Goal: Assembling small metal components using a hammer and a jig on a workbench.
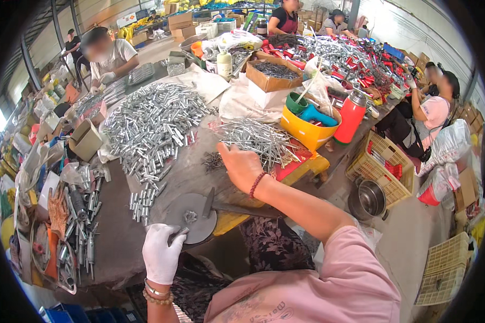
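Note:
My left hand (160, 254), in a white glove, is closed with a short metal cylinder (182, 233) pinched between thumb and fingers. It is at the near edge of a round grey metal plate (200, 230). A hammer (237, 208) lies partly on that plate, beside a small metal lump (189, 216). My bare right hand (243, 168) reaches over the table, fingers bent down beside a heap of small dark pins (213, 161) and a pile of thin metal rods (256, 139). Its fingertips are hidden, and so is anything between them.
A large heap of metal sleeves (151, 121) covers the table's left side. Right of the rods stand a yellow container (310, 129) and a red flask (350, 118). Yellow crates (380, 169) and a metal pot (371, 198) are on the floor. Other people work around the table.

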The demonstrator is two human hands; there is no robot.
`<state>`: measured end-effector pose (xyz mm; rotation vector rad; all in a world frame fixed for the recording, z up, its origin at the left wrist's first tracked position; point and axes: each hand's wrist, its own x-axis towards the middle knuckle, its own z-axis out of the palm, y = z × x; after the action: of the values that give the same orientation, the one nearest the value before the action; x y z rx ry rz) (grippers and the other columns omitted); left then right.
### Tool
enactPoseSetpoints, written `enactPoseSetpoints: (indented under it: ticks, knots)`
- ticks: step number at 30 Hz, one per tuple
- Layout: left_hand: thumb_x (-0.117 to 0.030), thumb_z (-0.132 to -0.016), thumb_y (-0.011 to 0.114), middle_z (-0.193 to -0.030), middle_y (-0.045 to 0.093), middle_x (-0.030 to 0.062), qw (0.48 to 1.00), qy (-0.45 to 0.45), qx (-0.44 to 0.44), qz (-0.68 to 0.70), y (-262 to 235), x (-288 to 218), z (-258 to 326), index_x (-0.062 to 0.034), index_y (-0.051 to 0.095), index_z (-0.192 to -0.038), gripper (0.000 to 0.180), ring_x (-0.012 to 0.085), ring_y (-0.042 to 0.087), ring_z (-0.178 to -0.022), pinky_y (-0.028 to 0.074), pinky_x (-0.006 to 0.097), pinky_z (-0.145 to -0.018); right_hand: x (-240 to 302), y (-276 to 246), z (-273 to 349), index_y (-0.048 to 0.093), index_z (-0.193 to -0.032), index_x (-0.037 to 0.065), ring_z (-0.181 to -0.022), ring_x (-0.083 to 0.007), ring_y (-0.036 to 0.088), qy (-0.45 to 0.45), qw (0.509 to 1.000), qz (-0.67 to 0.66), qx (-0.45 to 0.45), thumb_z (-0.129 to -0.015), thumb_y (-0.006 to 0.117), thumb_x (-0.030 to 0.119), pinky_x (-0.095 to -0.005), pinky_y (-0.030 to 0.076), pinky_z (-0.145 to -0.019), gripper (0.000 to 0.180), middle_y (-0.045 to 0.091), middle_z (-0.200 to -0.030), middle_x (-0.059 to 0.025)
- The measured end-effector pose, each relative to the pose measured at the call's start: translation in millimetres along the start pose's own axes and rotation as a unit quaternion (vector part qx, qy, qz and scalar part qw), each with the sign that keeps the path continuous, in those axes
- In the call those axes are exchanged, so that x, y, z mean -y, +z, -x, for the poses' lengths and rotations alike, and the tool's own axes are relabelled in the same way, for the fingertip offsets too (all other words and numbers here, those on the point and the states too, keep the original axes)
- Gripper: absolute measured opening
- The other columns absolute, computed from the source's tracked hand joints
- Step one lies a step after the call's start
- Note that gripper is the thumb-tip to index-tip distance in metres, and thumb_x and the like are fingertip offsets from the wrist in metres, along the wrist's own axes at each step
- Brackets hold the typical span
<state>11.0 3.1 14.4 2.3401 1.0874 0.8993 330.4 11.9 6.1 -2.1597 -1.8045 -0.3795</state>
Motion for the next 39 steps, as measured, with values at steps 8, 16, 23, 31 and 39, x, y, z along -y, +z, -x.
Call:
enactPoseSetpoints:
  ticks: [8,16,23,31,39]
  knots:
    - [-0.008,-0.087,0.085,-0.094,0.068,0.0137,0.998,0.067,-0.005,-0.020,0,7,0,-0.0009,0.077,-0.097,0.015,0.0323,0.067,-0.094,0.054,0.042,-0.085,26,-43,34,0.066,-0.117,0.008,-0.102,-0.0376,0.072,-0.100,0.961,-0.257,-0.027,-0.085,0.074,0.003,-0.0483,0.059,-0.089,0.034,0.069,-0.108,-0.0131]
    - [-0.007,-0.085,0.085,-0.097,0.069,0.0116,1.000,0.023,0.021,-0.001,2,7,-1,-0.0036,0.079,-0.106,0.022,0.0308,0.067,-0.096,0.054,0.039,-0.088,59,-54,76,0.072,-0.119,0.009,-0.102,-0.0320,0.069,-0.247,0.935,-0.245,0.069,-0.084,0.074,0.003,-0.0442,0.057,-0.090,0.035,0.066,-0.106,-0.0090]
    - [-0.006,-0.085,0.085,-0.099,0.071,0.0120,1.000,0.016,0.015,-0.004,0,6,4,-0.0028,0.080,-0.108,0.024,0.0308,0.068,-0.097,0.055,0.039,-0.088,66,-45,74,0.072,-0.101,0.008,-0.096,-0.0294,0.069,-0.289,0.929,-0.231,0.028,-0.084,0.074,0.004,-0.0437,0.057,-0.088,0.018,0.064,-0.099,-0.0075]
    - [-0.004,-0.085,0.083,-0.097,0.071,0.0120,0.999,0.031,0.000,-0.011,1,9,6,-0.0029,0.080,-0.103,0.018,0.0308,0.069,-0.098,0.055,0.039,-0.088,71,-41,76,0.072,-0.101,0.009,-0.092,-0.0270,0.068,-0.295,0.932,-0.210,-0.016,-0.083,0.074,0.007,-0.0419,0.055,-0.085,0.018,0.063,-0.096,-0.0062]
    - [-0.005,-0.087,0.082,-0.095,0.071,0.0110,0.997,0.067,-0.004,-0.036,0,14,7,-0.0056,0.080,-0.104,0.018,0.0322,0.068,-0.094,0.055,0.041,-0.085,69,-34,73,0.069,-0.099,0.011,-0.088,-0.0232,0.066,-0.322,0.922,-0.209,-0.053,-0.084,0.073,0.009,-0.0380,0.055,-0.081,0.015,0.059,-0.093,-0.0044]
